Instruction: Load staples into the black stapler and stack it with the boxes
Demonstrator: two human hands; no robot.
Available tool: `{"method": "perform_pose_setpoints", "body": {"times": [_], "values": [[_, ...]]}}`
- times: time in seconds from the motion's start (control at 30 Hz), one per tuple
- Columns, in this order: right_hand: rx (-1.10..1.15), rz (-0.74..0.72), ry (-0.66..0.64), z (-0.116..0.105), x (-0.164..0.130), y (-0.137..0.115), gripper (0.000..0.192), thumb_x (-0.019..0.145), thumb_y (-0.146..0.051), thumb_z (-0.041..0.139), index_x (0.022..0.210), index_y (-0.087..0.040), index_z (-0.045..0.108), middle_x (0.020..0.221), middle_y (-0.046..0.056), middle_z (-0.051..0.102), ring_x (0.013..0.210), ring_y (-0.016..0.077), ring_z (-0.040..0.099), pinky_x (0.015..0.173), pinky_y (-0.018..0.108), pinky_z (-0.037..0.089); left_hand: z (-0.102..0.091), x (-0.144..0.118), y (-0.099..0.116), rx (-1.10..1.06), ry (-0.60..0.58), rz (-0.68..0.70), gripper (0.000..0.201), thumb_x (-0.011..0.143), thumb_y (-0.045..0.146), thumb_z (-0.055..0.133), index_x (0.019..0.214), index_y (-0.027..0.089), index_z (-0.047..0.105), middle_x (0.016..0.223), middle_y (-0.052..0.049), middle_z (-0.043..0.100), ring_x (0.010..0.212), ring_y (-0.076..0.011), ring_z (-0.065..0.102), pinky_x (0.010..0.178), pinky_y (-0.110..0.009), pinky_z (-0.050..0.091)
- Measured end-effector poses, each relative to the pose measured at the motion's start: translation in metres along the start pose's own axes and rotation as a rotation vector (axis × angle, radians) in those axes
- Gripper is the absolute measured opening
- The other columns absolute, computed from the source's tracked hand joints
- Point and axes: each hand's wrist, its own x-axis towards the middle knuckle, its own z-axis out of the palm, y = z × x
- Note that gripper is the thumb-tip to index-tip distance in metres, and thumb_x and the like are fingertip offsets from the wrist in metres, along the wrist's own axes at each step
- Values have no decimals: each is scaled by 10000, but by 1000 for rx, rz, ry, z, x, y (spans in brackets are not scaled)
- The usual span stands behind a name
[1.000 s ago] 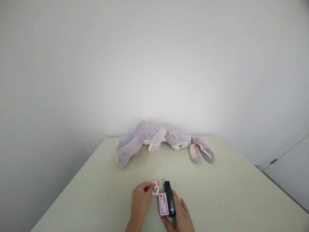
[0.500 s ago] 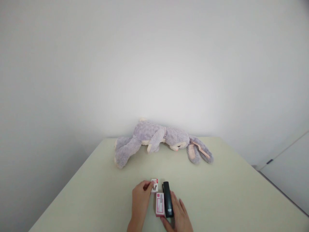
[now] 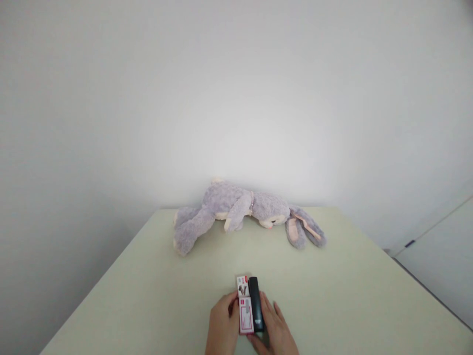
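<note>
A black stapler [image 3: 256, 305] lies lengthwise on the table. Pressed along its left side is a pink-and-white box [image 3: 246, 316], and a smaller white box with a red corner [image 3: 242, 286] sits end to end beyond it, also beside the stapler. My left hand [image 3: 223, 323] is at the left of both boxes, its curled fingers closed against the pink-and-white box near where the two meet; its fingertips are partly hidden. My right hand [image 3: 276, 325] is wrapped about the stapler's right side, with the thumb at the near end of the pink-and-white box.
A lavender plush rabbit [image 3: 236, 204] lies on its side along the far edge of the pale green table [image 3: 155, 296]. Behind it rises a plain white wall [image 3: 236, 98]. To the right, past the table edge, there is a white panel with a dark handle [image 3: 410, 243].
The small white box has shifted right, up against the stapler and in line with the pink-and-white box. My left hand has come nearer to me and beside that box. My right hand has barely moved.
</note>
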Motion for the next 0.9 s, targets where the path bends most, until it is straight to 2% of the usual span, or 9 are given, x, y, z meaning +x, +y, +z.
{"method": "perform_pose_setpoints", "body": {"times": [0.17, 0.27, 0.37, 0.5, 0.6, 0.7, 0.77, 0.83, 0.9], "values": [[80, 83, -65, -47, -5, 15, 777, 910, -334, 627, 1606, -210, 305, 1614, 116, 366, 1497, 302, 348, 1242, 577, 261, 32, 8, 15, -71, -74, 22, 366, 863, 306, 514, 1087, 190, 779, 1066, -81, 798, 955, -237, 742, 889, -332, 562], [94, 139, -33, -80, -17, 49, 768, 927, -348, 610, 1614, -274, 275, 1625, 79, 365, 1496, 262, 362, 1267, 541, 203, 73, 18, 33, -130, -165, 58, 333, 869, 261, 516, 1059, 201, 783, 1041, -63, 803, 908, -217, 745, 844, -309, 562], [104, 194, 14, -119, -33, 92, 770, 908, -382, 629, 1602, -281, 312, 1605, 71, 414, 1474, 271, 405, 1270, 519, 195, 125, 29, 52, -164, -261, 78, 257, 904, 248, 547, 987, 186, 782, 986, -65, 804, 884, -207, 741, 831, -314, 558], [130, 293, 81, -167, -47, 135, 715, 850, -468, 677, 1512, -266, 496, 1497, 69, 566, 1411, 318, 493, 1208, 468, 354, 188, 42, 70, -157, -361, 68, 228, 958, 371, 643, 969, 157, 721, 971, -43, 766, 900, -181, 720, 866, -375, 570], [202, 286, 63, -186, -45, 144, 711, 851, -511, 653, 1494, -239, 518, 1487, 87, 579, 1361, 307, 555, 1142, 403, 437, 214, 50, 76, -133, -395, 69, 281, 970, 432, 640, 1042, 165, 689, 1066, -41, 731, 960, -179, 699, 903, -408, 573], [238, 281, 44, -189, -42, 144, 749, 875, -526, 606, 1537, -215, 444, 1525, 108, 537, 1381, 293, 531, 1163, 398, 402, 218, 56, 75, -112, -408, 87, 281, 964, 422, 648, 1066, 164, 689, 1082, -46, 731, 973, -185, 699, 908, -415, 573], [216, 310, 96, -186, -47, 147, 828, 855, -536, 619, 1569, -194, 375, 1561, 132, 488, 1420, 298, 483, 1182, 409, 376, 206, 56, 71, -92, -392, 101, 280, 936, 363, 673, 1118, 151, 698, 1090, -72, 749, 964, -197, 710, 906, -401, 571], [162, 366, 225, -182, -63, 152, 869, 822, -555, 645, 1554, -170, 377, 1558, 163, 482, 1424, 312, 476, 1182, 426, 381, 181, 52, 61, -62, -347, 111, 405, 894, 289, 665, 1270, 138, 663, 1170, -120, 750, 952, -209, 721, 905, -375, 571], [103, 459, 386, -175, -87, 153, 721, 816, -580, 644, 1404, -179, 527, 1414, 174, 613, 1306, 322, 590, 1106, 426, 467, 144, 43, 46, -21, -285, 126, 551, 888, 274, 607, 1423, 151, 564, 1268, -137, 721, 958, -208, 725, 931, -370, 570]]}}
